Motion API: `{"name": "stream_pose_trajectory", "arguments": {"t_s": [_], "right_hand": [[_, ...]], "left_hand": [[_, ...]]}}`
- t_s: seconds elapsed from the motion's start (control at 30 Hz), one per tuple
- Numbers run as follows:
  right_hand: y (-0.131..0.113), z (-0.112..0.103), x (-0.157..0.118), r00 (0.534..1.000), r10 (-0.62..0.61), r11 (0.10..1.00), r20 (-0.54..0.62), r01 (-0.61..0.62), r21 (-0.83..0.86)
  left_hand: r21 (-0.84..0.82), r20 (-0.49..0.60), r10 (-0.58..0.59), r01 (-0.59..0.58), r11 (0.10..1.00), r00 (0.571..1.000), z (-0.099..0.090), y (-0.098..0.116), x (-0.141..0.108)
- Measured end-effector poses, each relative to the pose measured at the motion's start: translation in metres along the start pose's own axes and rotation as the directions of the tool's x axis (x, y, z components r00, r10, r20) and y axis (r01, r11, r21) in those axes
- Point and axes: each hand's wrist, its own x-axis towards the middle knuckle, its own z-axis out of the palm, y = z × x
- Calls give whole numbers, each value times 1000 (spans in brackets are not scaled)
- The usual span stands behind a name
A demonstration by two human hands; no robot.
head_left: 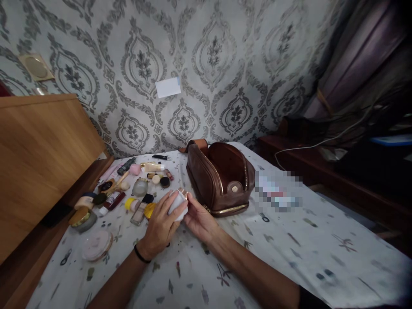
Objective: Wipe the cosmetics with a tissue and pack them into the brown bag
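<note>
Both my hands wrap a small white jar [178,205] just left of the open brown pouch [219,178]: left hand [162,227] gripping over it, right hand [200,219] steadying beneath. Best held level, away from scattered cosmetics [128,189].

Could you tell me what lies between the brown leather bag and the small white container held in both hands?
Almost nothing: in the head view, only a narrow strip of bare patterned tablecloth separates the brown leather bag from the white container, beside the right hand.
</note>
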Motion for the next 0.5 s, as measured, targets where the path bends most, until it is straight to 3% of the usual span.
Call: {"name": "stream_pose_trajectory", "arguments": {"t_s": [0.17,0.3,0.5], "right_hand": [[1,4,-7,998,58,998,35,-58,7],[0,5,-10,996,67,997,50,-66,-27],[2,4,-11,994,71,994,84,-63,-88]], "left_hand": [[-113,-44,-143,138,984,989,2,-3,-1],[-230,9,-273,268,936,962,2,-4,-1],[-231,30,-314,313,921,949,9,-6,-6]]}}
